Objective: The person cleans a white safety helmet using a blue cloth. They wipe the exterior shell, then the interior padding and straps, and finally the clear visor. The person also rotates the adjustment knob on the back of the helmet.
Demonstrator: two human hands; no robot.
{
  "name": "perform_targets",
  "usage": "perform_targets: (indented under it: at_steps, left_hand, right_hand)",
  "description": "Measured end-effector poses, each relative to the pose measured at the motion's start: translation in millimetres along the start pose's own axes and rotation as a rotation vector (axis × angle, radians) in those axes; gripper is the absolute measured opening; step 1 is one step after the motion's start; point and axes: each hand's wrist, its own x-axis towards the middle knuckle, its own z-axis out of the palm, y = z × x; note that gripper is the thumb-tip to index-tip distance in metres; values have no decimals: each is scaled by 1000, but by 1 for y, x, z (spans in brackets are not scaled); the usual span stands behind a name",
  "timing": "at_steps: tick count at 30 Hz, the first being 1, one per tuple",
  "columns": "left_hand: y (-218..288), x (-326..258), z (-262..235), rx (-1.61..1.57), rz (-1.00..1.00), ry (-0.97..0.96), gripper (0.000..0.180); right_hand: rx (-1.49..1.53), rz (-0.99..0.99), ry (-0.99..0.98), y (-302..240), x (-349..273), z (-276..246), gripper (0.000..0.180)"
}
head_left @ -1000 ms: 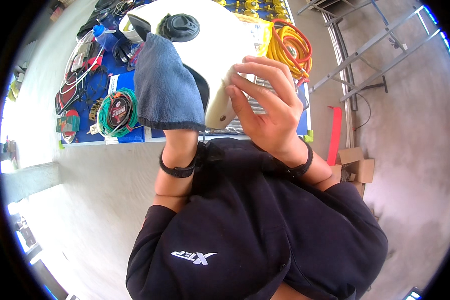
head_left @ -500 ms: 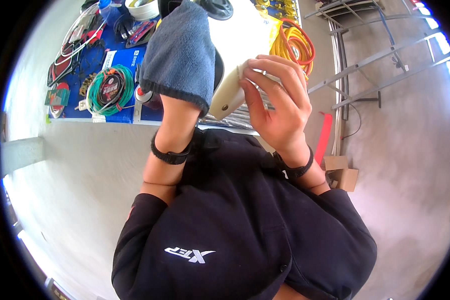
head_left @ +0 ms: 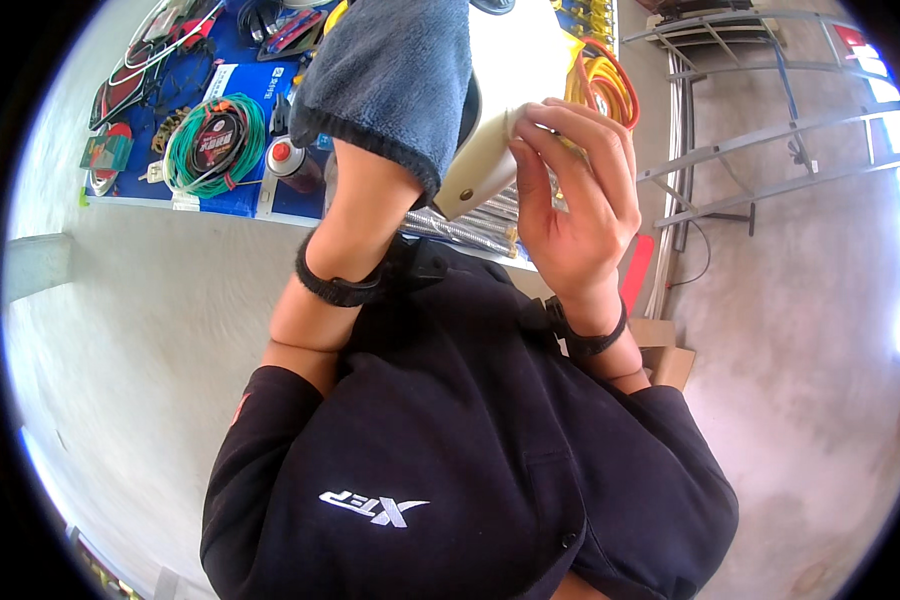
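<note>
White object (head_left: 508, 82) — left of the right hand (head_left: 582, 205), touching it.

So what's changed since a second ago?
In the picture, the grey-blue cloth over the left hand and the cream shell moved up and rightward, the right hand slightly rightward; the tabletop slid up and left, so the view shifted too. A red-capped can, hidden before, now shows. Nothing was gripped or released: the left hand stays under the cloth, the right at the shell's edge.
</note>
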Motion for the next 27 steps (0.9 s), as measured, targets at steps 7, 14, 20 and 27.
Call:
perform_targets:
  at_steps: [7,14,20,27]
  left_hand:
    - [15,13,-1,-46,181,18,37]
    - [12,12,5,-61,162,1,36]
    - [10,18,6,71,102,-57,29]
    - [19,30,5,186,273,-51,28]
  right_hand:
    - [-26,18,-7,1,0,3,23]
    - [-37,59,-17,5,0,4,24]
    - [-39,74,-75,7,2,3,24]
    - [-14,110,-98,12,2,3,20]
